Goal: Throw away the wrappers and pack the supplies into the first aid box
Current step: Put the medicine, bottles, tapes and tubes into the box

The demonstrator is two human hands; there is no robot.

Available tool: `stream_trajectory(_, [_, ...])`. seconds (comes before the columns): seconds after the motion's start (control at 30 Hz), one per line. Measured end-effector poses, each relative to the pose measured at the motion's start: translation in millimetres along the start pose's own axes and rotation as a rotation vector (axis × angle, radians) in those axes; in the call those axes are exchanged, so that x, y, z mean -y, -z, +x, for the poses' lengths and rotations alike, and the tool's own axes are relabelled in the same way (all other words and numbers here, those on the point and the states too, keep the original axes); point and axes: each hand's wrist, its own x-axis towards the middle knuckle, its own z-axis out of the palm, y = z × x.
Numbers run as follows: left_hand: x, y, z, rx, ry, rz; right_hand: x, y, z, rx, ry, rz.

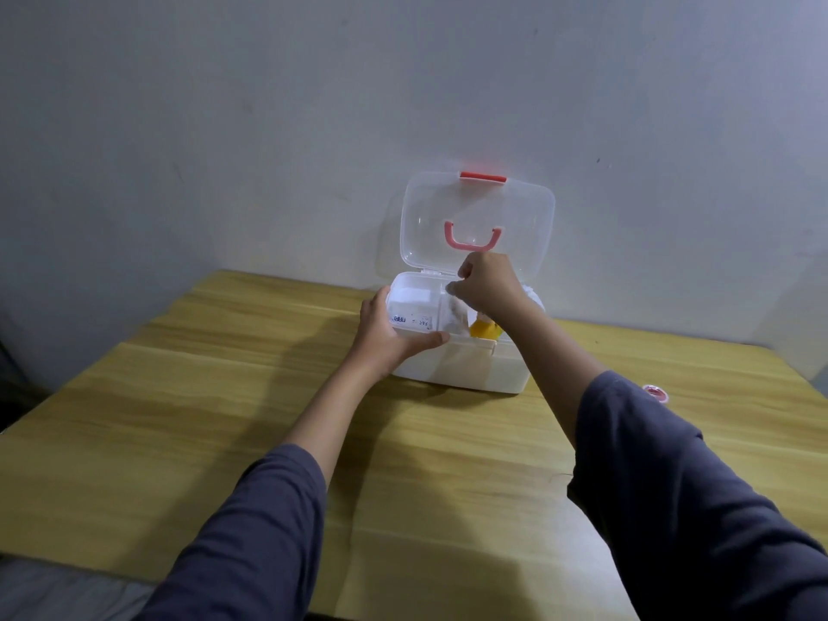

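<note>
The first aid box [466, 374] sat at the far side of the wooden table [224, 419], close to the wall. Its clear lid [430, 208] stood open and upright.

A white tray [412, 298] sat on the left half of the box. The left hand [385, 338] gripped it, with the thumb along the front edge and the fingers round the left side. The right hand [486, 284] reached down into the right half with its fingers curled. I could not tell if it held anything, because its fingertips were hidden.

I think the step was putting supplies into the bottom part beside the tray. To do it well, the left hand should keep the tray level so nothing slides out. The right hand should lay each thing down flat and low. That way the tray can sit over the top and the lid can close.

The tray had a flat packet with blue print in it. The right half of the box held 1 yellow thing [483, 329] and something pale beside it. I could not tell what they were.

The lid had a pink handle [470, 237] and a red latch [483, 177] on its top edge. 1 small pink round thing [655, 391] lay on the table, well apart from the box, to the right. It may need packing too.
</note>
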Motion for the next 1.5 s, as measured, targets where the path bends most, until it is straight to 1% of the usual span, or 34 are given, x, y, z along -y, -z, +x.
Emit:
stream_trajectory(0.13, [0, 0, -1, -0.02, -0.02, 0.015, -32, 25, -26, -0.208, 0.014, 0.115])
stream_trajectory(0.2, [1, 0, -2, -0.014, -0.022, 0.02, -63, 33, -45, -0.313, -0.004, 0.142])
stream_trajectory(0.27, [1, 2, -3, -0.011, -0.015, 0.02, -100, 37, -64, -0.362, -0.025, 0.14])
stream_trajectory(0.33, [2, 1, -2, -0.01, -0.031, 0.026, -140, 42, -82, -0.35, -0.066, 0.12])
stream_trajectory(0.43, [3, 1, 0, -0.017, -0.043, 0.034, -190, 49, -104, -0.265, -0.123, 0.07])
stream_trajectory(0.6, [3, 4, 1, -0.002, 0.009, 0.022, -234, 47, -125, -0.107, -0.169, 0.069])
stream_trajectory(0.73, [4, 6, 0, 0.001, 0.013, 0.028, -237, 35, -122, -0.02, -0.131, 0.07])
stream_trajectory(0.93, [1, 4, -1, -0.004, -0.01, 0.013, -213, 14, -108, 0.018, 0.012, 0.086])
stream_trajectory(1.1, [4, 4, 1, -0.001, 0.003, 0.008, -198, 0, -90, 0.037, 0.102, 0.041])
stream_trajectory(1.37, [3, 4, 0, -0.008, 0.001, 0.0, -194, -3, -89, -0.015, 0.062, 0.154])
stream_trajectory(1.5, [1, 2, -2, -0.013, -0.004, -0.002, -189, 3, -93, -0.109, -0.011, 0.298])
